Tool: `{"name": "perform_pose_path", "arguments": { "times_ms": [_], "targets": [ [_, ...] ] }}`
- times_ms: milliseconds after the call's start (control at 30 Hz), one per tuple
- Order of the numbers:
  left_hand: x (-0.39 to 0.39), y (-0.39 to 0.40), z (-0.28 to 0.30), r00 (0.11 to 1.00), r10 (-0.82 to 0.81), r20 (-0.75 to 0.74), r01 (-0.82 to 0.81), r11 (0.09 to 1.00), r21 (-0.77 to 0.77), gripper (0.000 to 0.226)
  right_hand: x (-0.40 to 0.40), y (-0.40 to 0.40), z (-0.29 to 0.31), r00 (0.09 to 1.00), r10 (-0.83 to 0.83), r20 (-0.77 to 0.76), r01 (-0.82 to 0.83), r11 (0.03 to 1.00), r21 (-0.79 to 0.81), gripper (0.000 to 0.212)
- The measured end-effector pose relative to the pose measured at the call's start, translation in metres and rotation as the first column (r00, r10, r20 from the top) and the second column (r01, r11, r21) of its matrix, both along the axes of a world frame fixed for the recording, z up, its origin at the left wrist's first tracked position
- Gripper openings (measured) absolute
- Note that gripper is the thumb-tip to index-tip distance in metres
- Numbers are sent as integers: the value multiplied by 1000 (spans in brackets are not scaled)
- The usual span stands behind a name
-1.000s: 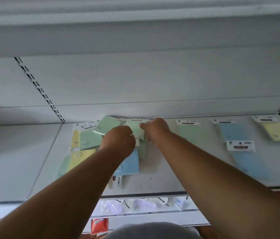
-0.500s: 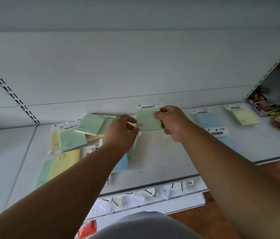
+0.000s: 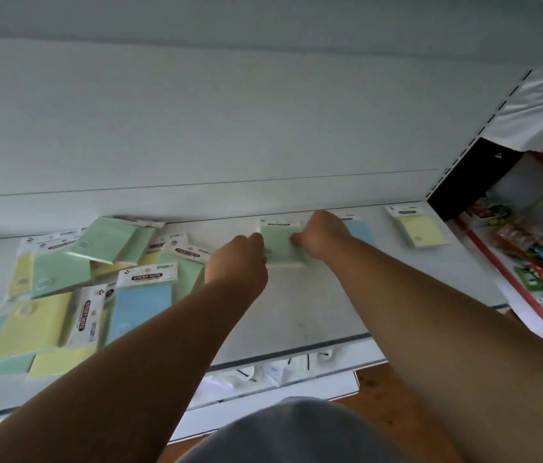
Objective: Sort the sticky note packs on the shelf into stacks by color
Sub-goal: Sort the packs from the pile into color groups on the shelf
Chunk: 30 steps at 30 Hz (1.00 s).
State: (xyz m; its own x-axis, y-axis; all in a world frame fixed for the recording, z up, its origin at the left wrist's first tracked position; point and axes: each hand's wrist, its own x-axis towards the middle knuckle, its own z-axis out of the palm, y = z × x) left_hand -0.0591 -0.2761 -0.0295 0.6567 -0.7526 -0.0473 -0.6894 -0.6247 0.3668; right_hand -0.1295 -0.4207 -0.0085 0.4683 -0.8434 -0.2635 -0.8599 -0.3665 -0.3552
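Observation:
A green sticky note pack [image 3: 279,244] lies low on the white shelf [image 3: 297,315], near the back wall. My left hand [image 3: 237,262] holds its left edge and my right hand [image 3: 322,233] grips its right edge, with the fingers hidden from view. A blue pack [image 3: 361,230] shows just behind my right hand. Further right lies a yellow pack [image 3: 423,230]. On the left of the shelf lies a mixed pile [image 3: 73,279] of green, yellow and blue packs, overlapping and askew.
The shelf's back panel [image 3: 230,145] rises right behind the packs. A neighbouring shelf at the right holds colourful packets [image 3: 537,248]. Price-tag holders [image 3: 280,369] run along the shelf's front edge.
The green pack, held up between both hands half a second ago, has come down onto the shelf further right. The view has swung to the right.

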Motion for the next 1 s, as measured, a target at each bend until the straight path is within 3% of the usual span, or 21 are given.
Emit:
{"name": "perform_pose_path", "arguments": {
  "times_ms": [100,200,367,533,633,733,800,867,933,1000],
  "targets": [
    [-1,-2,0,998,36,-54,-38,999,-25,28,0,10,6,996,77,35,-72,989,-127,19],
    [-1,11,1,987,107,-116,-119,989,-94,34,4,27,6,972,183,147,-164,977,-137,17],
    [27,66,15,935,343,-88,-354,916,-187,29,36,78,5,892,292,345,-311,950,2,14],
    [93,137,27,857,510,-81,-516,851,-101,37,89,139,1,830,253,497,-386,904,185,15],
    [124,162,30,836,542,-84,-547,836,-52,44,120,167,8,826,335,453,-452,874,177,20],
    [145,169,27,831,517,-204,-532,847,-20,42,145,184,11,864,371,340,-471,835,286,27],
    [153,169,25,829,472,-300,-494,870,2,37,154,195,10,915,290,281,-385,838,387,25],
    [159,167,24,818,456,-351,-477,879,31,31,160,204,3,949,65,309,-225,826,517,24],
    [162,167,26,800,511,-315,-515,854,77,14,162,210,0,912,-205,355,-91,742,664,25],
    [164,169,25,786,550,-283,-561,826,47,12,163,211,0,868,-340,362,-34,687,726,25]
  ]
}}
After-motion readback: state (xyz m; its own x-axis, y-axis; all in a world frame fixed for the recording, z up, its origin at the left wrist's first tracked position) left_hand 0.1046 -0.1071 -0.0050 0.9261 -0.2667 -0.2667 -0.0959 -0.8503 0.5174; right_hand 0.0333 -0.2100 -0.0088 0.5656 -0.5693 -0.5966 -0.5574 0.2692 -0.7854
